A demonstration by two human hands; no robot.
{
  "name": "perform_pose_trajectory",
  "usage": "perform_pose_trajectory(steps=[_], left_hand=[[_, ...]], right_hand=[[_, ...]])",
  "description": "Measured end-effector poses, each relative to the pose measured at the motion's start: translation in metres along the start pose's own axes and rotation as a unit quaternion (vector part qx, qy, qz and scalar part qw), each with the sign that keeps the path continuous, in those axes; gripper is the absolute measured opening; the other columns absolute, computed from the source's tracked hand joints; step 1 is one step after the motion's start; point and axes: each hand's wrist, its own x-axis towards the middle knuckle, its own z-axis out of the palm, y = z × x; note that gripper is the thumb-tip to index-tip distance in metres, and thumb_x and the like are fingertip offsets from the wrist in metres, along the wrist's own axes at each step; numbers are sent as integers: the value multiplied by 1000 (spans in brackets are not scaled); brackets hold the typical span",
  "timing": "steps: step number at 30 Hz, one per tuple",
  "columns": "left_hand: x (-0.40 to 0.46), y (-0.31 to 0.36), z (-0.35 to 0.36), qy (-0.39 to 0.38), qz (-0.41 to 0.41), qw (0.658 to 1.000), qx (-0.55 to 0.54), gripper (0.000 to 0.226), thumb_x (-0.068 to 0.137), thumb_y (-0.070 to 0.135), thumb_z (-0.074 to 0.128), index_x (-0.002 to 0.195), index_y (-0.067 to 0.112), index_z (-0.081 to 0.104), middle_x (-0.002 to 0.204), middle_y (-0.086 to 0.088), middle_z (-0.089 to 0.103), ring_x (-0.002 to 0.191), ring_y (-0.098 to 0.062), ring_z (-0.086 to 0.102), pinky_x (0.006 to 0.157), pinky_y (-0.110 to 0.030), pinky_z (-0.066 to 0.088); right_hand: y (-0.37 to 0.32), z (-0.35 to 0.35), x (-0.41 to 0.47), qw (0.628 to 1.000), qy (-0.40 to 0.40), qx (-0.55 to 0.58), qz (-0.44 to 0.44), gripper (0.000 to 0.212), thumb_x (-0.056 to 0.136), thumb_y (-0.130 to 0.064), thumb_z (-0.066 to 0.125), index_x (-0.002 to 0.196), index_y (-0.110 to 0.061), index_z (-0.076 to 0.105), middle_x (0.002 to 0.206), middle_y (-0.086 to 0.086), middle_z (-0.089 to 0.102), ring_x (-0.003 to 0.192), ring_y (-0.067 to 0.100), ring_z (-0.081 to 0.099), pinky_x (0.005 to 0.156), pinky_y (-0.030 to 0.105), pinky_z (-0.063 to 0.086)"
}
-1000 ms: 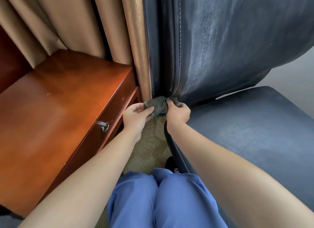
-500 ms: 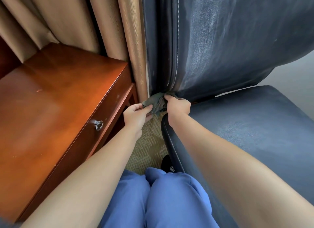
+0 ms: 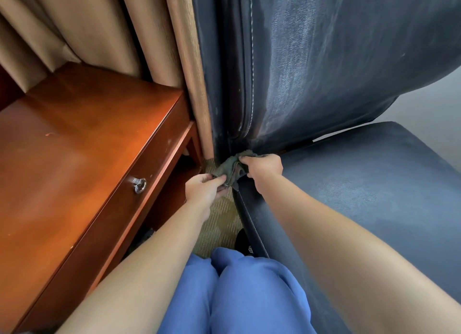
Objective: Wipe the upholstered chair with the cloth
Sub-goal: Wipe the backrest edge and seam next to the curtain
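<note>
Carpeted floor shows below the fingers, between blue trouser knees and the hands. Left hand pinches the cloth near its lower edge; right hand curls over its top, pressing it where the upholstered chair seat meets the backrest. Left of the fingers stands a wooden tabletop; beyond, beige curtains.

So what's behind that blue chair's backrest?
Tan curtains hang behind the backrest, beside the wooden desk. Whatever lies directly behind the backrest is hidden by it.
</note>
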Motion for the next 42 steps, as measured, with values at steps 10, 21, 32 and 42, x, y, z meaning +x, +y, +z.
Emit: perform_pose_trajectory(steps=[10, 21, 32, 42], left_hand=[[-38, 22, 16, -43, 125, 991, 6, 25, 84, 1, 68, 105, 7, 57, 93, -1, 63, 84, -11, 65, 74, -23, 58], [7, 25, 30, 98, 102, 990, -21, 22, 74, -1, 76, 91, 9, 66, 97, -12, 69, 88, -24, 68, 75, -35, 59], [61, -9, 30, 141, -19, 990, 12, 16, 63, 2, 80, 75, 12, 75, 83, -10, 73, 75, -25, 71, 76, -35, 59], [20, 36, 22, 129, -22, 991, 14, 15, 69, 1, 80, 66, 9, 68, 80, -13, 70, 64, -22, 68, 54, -26, 52]], right_hand=[[18, -19, -38, 968, 84, 158, -175, 2, 87, -19, 64, 88, -19, 66, 88, 0, 65, 74, 7, 56, 72, 16, 48], [-5, 9, -15, 990, 94, 102, -3, 10, 91, -18, 58, 97, -12, 53, 96, 3, 56, 86, 21, 55, 81, 35, 50], [3, 22, 16, 954, 141, -248, -87, 18, 92, -22, 52, 107, -12, 57, 102, 7, 60, 108, 23, 47, 66, 32, 35], [-2, -7, -7, 986, 64, -121, -92, 17, 90, -25, 57, 102, -13, 61, 101, 6, 64, 91, 24, 57, 76, 31, 43]])
